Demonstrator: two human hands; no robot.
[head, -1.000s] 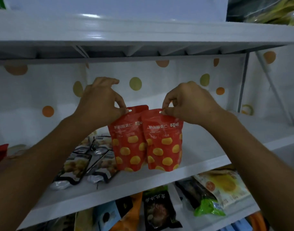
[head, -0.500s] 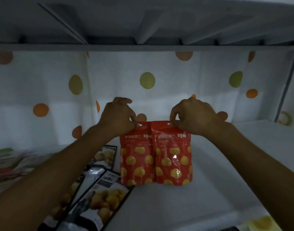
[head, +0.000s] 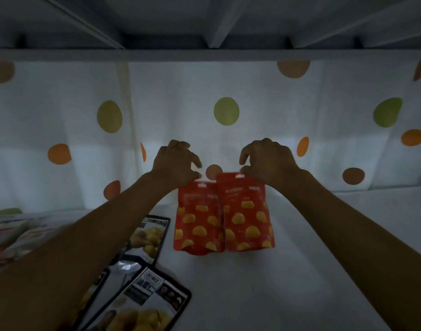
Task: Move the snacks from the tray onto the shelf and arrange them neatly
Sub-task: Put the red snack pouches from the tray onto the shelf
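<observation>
Centrally, two red snack pouches printed with yellow shapes stand upright, touching side by side, on a white shelf point(head: 300, 271) towards its back. The left red pouch point(head: 197, 220) sits slightly lower in the frame than the right red pouch point(head: 246, 216). The left hand point(head: 175, 163) hovers at the top left corner of the left pouch with its fingers curled and its thumb tip at the pouch's edge. The right hand point(head: 269, 163) covers the top right corner of the right pouch, its thumb on the top edge and its forefinger raised above. Whether either hand actually grips its pouch cannot be told. At lower left, black-bordered snack packs point(head: 146, 237) lie flat, with blurred packets point(head: 11, 232) at far left. Behind hangs a white backing sheet point(head: 264, 103) with orange and green dots, under the upper shelf point(head: 204, 20).
</observation>
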